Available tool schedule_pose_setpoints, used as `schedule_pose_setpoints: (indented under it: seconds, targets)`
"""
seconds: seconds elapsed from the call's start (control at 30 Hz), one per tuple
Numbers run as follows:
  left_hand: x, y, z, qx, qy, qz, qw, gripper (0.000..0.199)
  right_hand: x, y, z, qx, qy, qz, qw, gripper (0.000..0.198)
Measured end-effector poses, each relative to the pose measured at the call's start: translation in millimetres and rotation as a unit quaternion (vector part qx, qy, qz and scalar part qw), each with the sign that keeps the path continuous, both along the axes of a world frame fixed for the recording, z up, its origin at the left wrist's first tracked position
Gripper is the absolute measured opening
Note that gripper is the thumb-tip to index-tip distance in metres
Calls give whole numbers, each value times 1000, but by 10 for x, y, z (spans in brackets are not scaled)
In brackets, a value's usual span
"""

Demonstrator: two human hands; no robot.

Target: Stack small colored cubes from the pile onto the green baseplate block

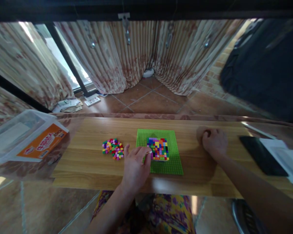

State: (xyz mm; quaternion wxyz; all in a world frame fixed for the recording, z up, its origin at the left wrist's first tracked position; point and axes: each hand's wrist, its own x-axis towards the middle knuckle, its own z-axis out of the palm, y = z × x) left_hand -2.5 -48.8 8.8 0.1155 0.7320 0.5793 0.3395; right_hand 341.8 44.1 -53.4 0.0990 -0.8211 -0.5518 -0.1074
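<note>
My left hand (136, 165) is at the left edge of a multicoloured block of small toy bricks (159, 149). Its thumb and index finger are pinched together by the block's lower left corner; what is between them, if anything, is too small to make out. The brick block stands on a green studded baseplate (169, 168), and my hand covers part of the baseplate's left side. Left of this hand lies a loose heap of small coloured bricks (113, 148). My right hand (215, 143) rests on the table, well right of the baseplate, curled into a loose fist with nothing visible in it.
The wooden table (92, 172) carries a dark flat object (262, 156) and pale sheets (280, 151) at the right. A clear plastic box (21, 130) with an orange label stands at the left. Curtains (139, 52) hang beyond the table; papers (69, 104) lie on the floor.
</note>
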Motion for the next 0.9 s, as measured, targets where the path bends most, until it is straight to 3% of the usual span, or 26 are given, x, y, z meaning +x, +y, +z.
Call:
schedule_pose_setpoints:
  seconds: [0.37, 0.9]
  targets:
    - [138, 77, 26, -7, 91, -4, 996, 18, 44, 18, -39, 10, 12, 2, 1000, 37]
    - [132, 2, -42, 6, 57, 11, 998, 15, 73, 11, -76, 12, 0, 12, 1000, 41]
